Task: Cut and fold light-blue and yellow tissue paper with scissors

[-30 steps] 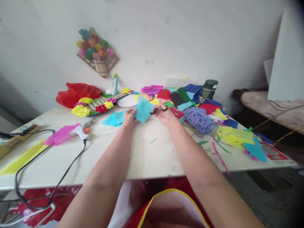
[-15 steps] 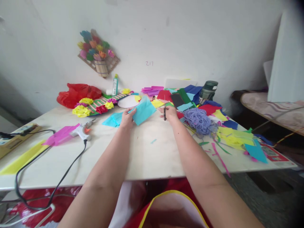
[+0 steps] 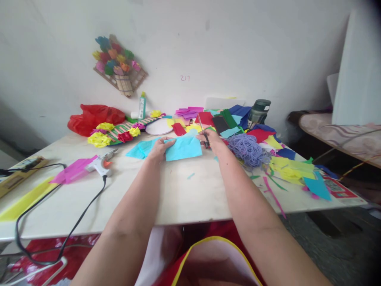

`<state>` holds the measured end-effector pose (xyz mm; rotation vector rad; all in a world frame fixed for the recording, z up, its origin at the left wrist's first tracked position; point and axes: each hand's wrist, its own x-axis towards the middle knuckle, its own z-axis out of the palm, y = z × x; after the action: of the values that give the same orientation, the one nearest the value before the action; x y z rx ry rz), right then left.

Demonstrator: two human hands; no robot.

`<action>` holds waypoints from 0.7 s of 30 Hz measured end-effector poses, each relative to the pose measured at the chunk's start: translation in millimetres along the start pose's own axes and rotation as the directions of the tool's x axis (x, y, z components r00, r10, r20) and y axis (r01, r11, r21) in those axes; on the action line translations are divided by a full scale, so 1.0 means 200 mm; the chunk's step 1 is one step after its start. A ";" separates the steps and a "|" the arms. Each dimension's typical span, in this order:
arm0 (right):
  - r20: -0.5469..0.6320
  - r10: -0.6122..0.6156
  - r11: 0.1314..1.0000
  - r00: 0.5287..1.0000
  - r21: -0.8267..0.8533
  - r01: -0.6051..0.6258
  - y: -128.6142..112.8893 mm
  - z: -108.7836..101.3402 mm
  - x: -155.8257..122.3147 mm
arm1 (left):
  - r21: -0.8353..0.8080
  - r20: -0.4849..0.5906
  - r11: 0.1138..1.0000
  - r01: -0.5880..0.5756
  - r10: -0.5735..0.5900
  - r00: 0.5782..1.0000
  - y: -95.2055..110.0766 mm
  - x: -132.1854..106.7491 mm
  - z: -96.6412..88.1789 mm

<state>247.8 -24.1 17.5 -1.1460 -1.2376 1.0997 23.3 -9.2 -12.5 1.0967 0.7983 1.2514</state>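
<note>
My left hand (image 3: pixel 160 149) pinches the left end of a light-blue sheet of crepe paper (image 3: pixel 185 148), held just above the table. In my right hand (image 3: pixel 212 140) is a pair of scissors (image 3: pixel 202 126), blades pointing up and away, close beside the sheet's right edge. My fingers wrap the scissor handles. Whether the blades touch the paper I cannot tell. More light-blue paper (image 3: pixel 139 150) lies on the table to the left of my left hand. A small blue scrap (image 3: pixel 191 176) lies nearer to me.
A glue gun (image 3: pixel 99 165) with a black cord rests at the left by a power strip (image 3: pixel 22 174). Purple yarn (image 3: pixel 248 149) and coloured paper pieces (image 3: pixel 293 169) cover the right side. A decorated green board (image 3: pixel 119 133) and a dark jar (image 3: pixel 258 112) stand farther back.
The light-blue sheet has come down and turned flatter, its right edge now nearer the scissors. The scissor blades show more clearly, tilted to the left. A red paper piece has come into sight behind the sheet.
</note>
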 end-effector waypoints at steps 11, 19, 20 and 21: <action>-0.097 -0.053 0.988 0.994 0.139 0.066 -0.02 0.06 0.00 | -0.138 -0.079 0.989 0.061 -0.072 0.994 0.00 0.00 0.02; -0.169 -0.083 0.980 0.982 0.166 0.111 0.01 0.05 0.02 | -0.148 -0.039 0.982 0.117 -0.124 0.992 0.01 0.01 0.03; -0.167 -0.084 0.981 0.982 0.159 0.111 0.01 0.05 0.03 | -0.126 -0.049 0.987 0.103 -0.110 0.993 0.01 0.01 0.03; -0.166 -0.084 0.982 0.983 0.151 0.110 0.01 0.05 0.03 | -0.105 -0.055 0.991 0.081 -0.087 0.995 0.01 0.01 0.03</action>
<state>238.2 -18.1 15.5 -1.0197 -1.0513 0.9957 28.7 -8.7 -9.4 0.9380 0.8084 1.2448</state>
